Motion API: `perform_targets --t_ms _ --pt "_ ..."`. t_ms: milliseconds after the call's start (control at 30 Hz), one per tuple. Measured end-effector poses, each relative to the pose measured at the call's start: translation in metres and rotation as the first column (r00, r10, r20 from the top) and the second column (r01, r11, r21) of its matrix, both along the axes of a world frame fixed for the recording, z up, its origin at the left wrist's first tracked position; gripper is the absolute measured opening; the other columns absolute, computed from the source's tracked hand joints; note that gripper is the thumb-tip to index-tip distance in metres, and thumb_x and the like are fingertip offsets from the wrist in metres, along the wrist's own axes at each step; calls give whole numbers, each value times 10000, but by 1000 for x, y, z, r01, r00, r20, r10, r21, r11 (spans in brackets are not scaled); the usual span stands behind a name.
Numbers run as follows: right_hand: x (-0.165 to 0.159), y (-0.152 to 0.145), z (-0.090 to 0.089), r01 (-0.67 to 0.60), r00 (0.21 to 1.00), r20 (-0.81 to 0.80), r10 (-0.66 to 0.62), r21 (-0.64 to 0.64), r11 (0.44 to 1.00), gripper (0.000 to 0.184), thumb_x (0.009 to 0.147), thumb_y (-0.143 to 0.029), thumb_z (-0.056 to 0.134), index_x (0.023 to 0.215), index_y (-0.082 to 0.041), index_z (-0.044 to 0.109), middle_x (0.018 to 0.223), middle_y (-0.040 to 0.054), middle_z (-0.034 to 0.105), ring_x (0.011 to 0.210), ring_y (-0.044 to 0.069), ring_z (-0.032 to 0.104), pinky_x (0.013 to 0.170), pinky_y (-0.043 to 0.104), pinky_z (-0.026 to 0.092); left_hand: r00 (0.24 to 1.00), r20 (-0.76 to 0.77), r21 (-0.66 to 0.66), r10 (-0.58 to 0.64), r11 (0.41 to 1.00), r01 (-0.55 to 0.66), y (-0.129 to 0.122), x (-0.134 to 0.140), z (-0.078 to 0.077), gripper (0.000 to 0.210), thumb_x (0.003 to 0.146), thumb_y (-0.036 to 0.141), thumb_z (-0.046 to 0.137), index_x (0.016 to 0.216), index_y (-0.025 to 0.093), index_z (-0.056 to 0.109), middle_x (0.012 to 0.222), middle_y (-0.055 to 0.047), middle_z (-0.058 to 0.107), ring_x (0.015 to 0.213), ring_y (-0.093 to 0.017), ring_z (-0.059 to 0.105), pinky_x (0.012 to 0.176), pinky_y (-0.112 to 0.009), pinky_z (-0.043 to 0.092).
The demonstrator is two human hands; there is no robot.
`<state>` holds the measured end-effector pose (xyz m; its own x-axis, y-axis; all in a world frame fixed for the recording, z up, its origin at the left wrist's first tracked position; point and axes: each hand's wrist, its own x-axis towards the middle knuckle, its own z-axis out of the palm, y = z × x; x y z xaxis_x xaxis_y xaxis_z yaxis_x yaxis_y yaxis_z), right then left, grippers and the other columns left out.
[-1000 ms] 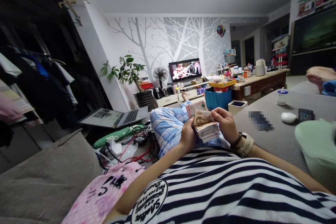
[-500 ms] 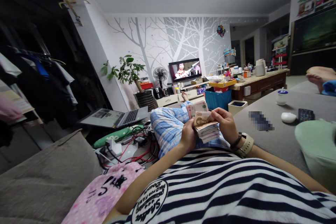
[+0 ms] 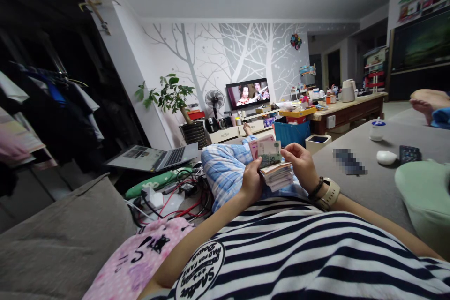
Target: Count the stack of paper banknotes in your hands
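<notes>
A thick folded stack of banknotes is gripped in my left hand, over my lap. Out of its top stand a pinkish-red banknote and, in front of that, a green banknote marked 50. My right hand is closed in a pinch at the right edge of the green note, thumb and index finger together. A beaded bracelet and a pale watch circle my right wrist. The lower ends of the notes lie partly behind my left fingers.
On my left an open laptop stands above tangled cables and a white power strip. To the right, a white mouse-shaped object, a remote and a light green cushion lie on the grey sofa. Another person's foot rests farther back.
The brownish-yellow note at the front is down on the stack, and the green note now shows upright in its place. My right fingers have shifted slightly left; my left hand stays put.
</notes>
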<state>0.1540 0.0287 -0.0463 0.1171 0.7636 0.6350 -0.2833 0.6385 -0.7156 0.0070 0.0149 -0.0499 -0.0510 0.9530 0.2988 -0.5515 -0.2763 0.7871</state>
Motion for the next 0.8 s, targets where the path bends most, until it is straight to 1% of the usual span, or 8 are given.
perform_targets --t_ms 100,233,400,600,700,800 --pt "0 4 0 -10 999 -31 8 -34 999 469 635 -607 847 715 -225 588 648 -29 563 607 142 473 586 291 385 1000 -22 -3 -5 1000 5 -5 1 4 296 599 352 873 731 182 670 809 -81 774 1062 -373 724 972 -469 545" --pt "0 5 0 -49 999 -15 48 -52 997 467 666 -618 810 656 -217 571 613 -39 509 594 131 430 583 288 366 999 -40 8 -4 1000 4 -8 2 8 289 578 348 870 670 186 648 728 -65 751 1014 -370 732 948 -464 551" --pt "2 4 -2 -43 999 13 44 -56 997 465 675 -608 796 611 -216 556 602 -31 502 595 135 420 576 291 350 998 -55 21 13 1000 -12 -2 1 4 259 599 339 841 710 173 676 776 -69 770 1025 -349 732 933 -440 554" --pt "2 1 -1 -50 999 -5 50 -32 998 446 695 -594 794 617 -214 574 579 -39 481 566 126 396 562 287 324 997 -17 -12 -78 997 77 6 -1 0 249 679 366 769 823 172 710 911 -91 791 1084 -345 722 927 -437 569" --pt "2 -1 -1 -59 998 -7 59 -24 998 443 701 -592 796 618 -213 581 577 -39 478 566 125 399 563 288 327 998 -15 -7 -65 998 65 6 0 0 229 679 342 731 831 172 711 930 -90 790 1098 -345 715 928 -433 569" --pt "1 -3 -1 -59 998 -9 59 -21 998 450 699 -597 804 620 -212 585 578 -38 484 566 124 405 562 287 334 998 -21 9 -60 998 60 5 1 1 256 663 325 712 868 172 718 920 -82 788 1096 -346 712 932 -437 565"
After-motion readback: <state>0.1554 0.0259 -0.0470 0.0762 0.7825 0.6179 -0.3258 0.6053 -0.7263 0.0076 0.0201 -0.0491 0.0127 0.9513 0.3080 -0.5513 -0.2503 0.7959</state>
